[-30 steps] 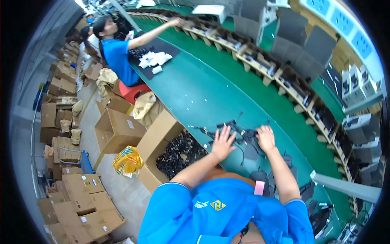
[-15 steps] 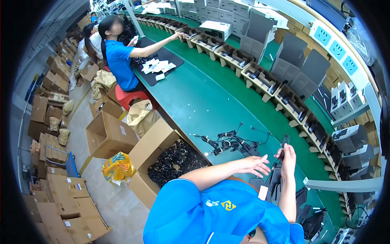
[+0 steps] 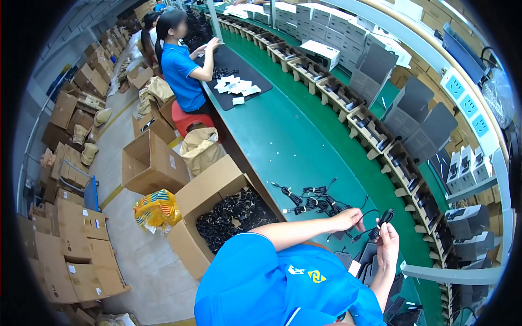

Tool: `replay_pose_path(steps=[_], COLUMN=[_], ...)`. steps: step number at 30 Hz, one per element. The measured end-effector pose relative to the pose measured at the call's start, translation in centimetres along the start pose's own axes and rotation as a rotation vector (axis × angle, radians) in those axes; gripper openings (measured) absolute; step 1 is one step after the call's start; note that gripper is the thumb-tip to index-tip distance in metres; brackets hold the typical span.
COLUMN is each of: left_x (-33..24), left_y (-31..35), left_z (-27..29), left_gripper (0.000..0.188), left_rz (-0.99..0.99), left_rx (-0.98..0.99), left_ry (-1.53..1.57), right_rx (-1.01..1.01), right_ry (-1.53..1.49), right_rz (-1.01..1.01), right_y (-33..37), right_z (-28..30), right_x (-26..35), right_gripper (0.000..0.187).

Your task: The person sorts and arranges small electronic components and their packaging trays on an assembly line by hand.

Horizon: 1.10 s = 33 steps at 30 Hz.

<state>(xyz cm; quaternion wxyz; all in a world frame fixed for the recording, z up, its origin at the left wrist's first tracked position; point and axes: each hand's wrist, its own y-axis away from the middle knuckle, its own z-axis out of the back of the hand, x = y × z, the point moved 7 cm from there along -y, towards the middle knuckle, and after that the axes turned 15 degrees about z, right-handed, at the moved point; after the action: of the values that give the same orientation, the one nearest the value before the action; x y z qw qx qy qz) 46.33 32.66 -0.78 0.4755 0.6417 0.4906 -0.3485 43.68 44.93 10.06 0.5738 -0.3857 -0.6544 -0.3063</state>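
Note:
My right hand (image 3: 387,243) pinches a coiled black cable (image 3: 385,218) and holds it up over the green table. A loose length of that cable loops across to my left hand (image 3: 348,219), whose fingers are closed on it. On the table just beyond my left hand lie several bundled black cables (image 3: 312,202). Flat black pieces (image 3: 370,255) are stacked below my hands, partly hidden by my right forearm and shirt. At my left, an open cardboard box (image 3: 187,239) holds a heap of small black cables (image 3: 234,214).
Cardboard trays (image 3: 353,122) holding black parts run along the green line (image 3: 304,108). Open grey boxes (image 3: 416,103) stand behind them. A co-worker (image 3: 182,70) sits at a dark mat (image 3: 255,79) with white papers (image 3: 236,85). More cartons (image 3: 81,244) fill the floor at left.
My right hand has turned and now holds the cable coil upright. My left hand, spread before, has closed on the cable. The co-worker's outstretched arm has drawn back. The whole view has shifted.

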Motion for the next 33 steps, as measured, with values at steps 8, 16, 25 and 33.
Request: replay_pose_path(steps=[8,16,25,33], left_x=[-2.6,-2.8,-1.8,-1.8], left_y=[4.5,1.3,2.4,4.4], left_z=[-2.1,-2.5,-5.6,-6.4], left_gripper=[0.039,0.034,0.028,0.021], left_rz=[0.367,-0.08,0.379,0.521], left_rx=[0.355,0.052,0.534,0.628], left_ry=[0.447,-0.031,0.071,-0.061], right_rx=[-0.222,-0.08,0.05,0.524], right_ry=[0.195,0.382,1.151,1.327], right_rz=[0.115,0.039,0.73,0.524], right_y=[-1.0,-0.5,1.4,4.0], right_z=[3.4,0.8,-3.5,-0.8], right_x=[0.0,-1.8,4.5,-0.5], right_gripper=[0.018,0.023,0.044,0.053])
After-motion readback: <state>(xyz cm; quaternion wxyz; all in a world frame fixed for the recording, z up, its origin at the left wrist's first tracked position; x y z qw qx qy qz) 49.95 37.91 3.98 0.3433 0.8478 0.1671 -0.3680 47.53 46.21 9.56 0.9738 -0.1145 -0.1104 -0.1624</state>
